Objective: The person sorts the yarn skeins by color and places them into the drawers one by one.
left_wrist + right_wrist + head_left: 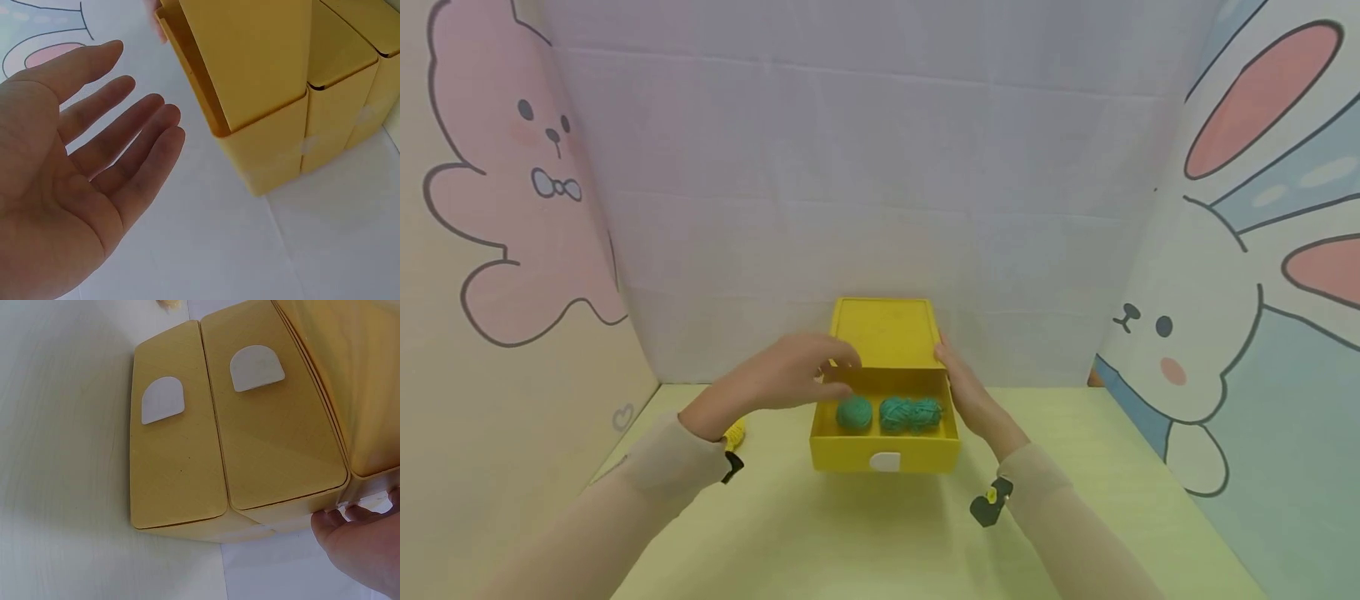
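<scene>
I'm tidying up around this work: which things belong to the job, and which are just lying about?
Seemingly in the job:
left hand, over the open drawer
right hand, against the unit's side
green ball and green skein, in the drawer

Seemingly apart:
yellow bundle, partly hidden
bear and rabbit, wall prints

I see pale-beige-sleeved L arm (617,517) angled fwd & inward; L wrist (706,415) bare. Bare L hand (782,373): back up, fingers loosely bent, slightly spread, tips twd R; thumb apart from fingers. Pale-beige-sleeved R arm (1075,517) likewise fwd & inward, R wrist (1006,435) bare. Bare R hand (968,396): turned on edge, fingers fwd, partly bent. Hands apart.
</scene>
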The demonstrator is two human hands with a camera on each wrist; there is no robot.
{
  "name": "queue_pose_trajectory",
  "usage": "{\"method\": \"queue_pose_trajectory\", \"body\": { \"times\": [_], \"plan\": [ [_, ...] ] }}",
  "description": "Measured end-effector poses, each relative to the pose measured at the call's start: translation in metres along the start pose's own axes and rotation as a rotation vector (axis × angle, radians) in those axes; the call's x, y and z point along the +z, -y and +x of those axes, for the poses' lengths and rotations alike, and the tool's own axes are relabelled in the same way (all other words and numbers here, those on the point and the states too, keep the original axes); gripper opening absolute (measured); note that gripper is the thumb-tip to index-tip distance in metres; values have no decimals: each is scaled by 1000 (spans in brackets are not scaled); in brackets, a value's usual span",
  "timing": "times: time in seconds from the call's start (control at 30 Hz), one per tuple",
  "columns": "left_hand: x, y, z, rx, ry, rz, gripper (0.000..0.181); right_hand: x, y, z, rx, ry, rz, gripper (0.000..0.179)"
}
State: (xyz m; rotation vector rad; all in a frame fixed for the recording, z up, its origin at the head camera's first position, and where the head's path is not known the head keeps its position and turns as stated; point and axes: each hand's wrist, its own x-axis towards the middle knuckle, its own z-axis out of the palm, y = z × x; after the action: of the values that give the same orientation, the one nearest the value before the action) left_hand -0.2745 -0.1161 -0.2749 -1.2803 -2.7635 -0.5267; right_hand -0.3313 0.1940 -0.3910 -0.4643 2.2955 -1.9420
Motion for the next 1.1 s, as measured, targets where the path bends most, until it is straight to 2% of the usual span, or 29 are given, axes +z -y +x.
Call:
{"method": "queue_pose_trajectory", "body": {
  "times": [0.13,0.33,0.6,0.73,0.93,1.03,1.1],
  "plan": [
    [-1,14,-13,-56,-59,-47,33,0,1,-1,8,-9,-2,66],
    [6,34,-33,-148,-107,-187,28,1,2,-1,14,-12,-5,66],
    [17,27,-55,-228,-137,-331,29,-1,1,-1,19,-18,-15,66],
    [22,25,-68,-261,-113,-431,27,0,1,-1,23,-26,-10,67],
    [32,24,-85,-306,-44,-584,26,0,1,-1,1,-9,-9,65],
    [42,28,-91,-296,-1,-664,25,0,0,-1,-5,-7,-10,65],
    [49,32,-96,-288,57,-725,25,1,0,-1,-6,-7,-6,64]
  ]
}}
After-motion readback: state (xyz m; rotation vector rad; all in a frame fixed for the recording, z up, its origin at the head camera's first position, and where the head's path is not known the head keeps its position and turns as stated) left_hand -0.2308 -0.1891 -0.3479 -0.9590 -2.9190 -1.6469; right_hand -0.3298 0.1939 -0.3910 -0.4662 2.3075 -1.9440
